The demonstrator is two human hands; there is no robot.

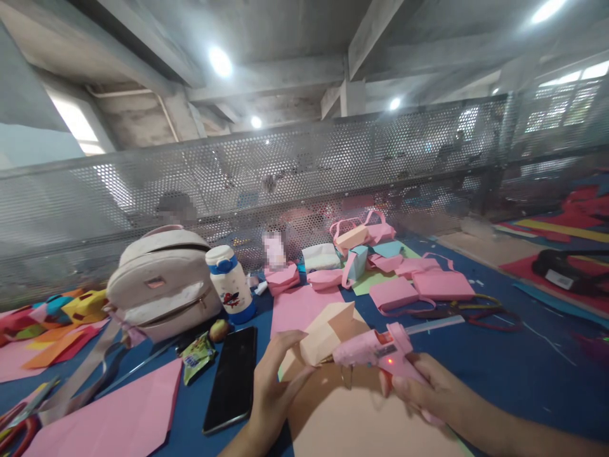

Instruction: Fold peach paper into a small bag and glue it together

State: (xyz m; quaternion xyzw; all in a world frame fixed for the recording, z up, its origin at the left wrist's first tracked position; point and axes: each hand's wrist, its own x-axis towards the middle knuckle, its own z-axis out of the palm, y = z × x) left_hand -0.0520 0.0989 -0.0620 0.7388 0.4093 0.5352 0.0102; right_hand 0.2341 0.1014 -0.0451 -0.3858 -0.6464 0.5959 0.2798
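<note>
My right hand [423, 387] is closed around the handle of a pink glue gun [375, 349], which has a small red light lit and a clear glue stick [435, 325] jutting from its back. Its nozzle points left, at the folded peach paper piece [318, 336]. That piece is pinched between the thumb and fingers of my left hand [276, 381]. Beneath both hands lies a peach paper sheet [352, 419]. Whether the nozzle touches the folded paper, I cannot tell.
Left are a black phone [231, 381], green snack packet [197, 357], bottle [231, 285] and backpack [162, 285]. Pink paper bags [442, 284] and scissors [492, 311] lie to the right. Red scissors [21, 425] sit at lower left. A perforated metal screen [304, 171] stands behind the table.
</note>
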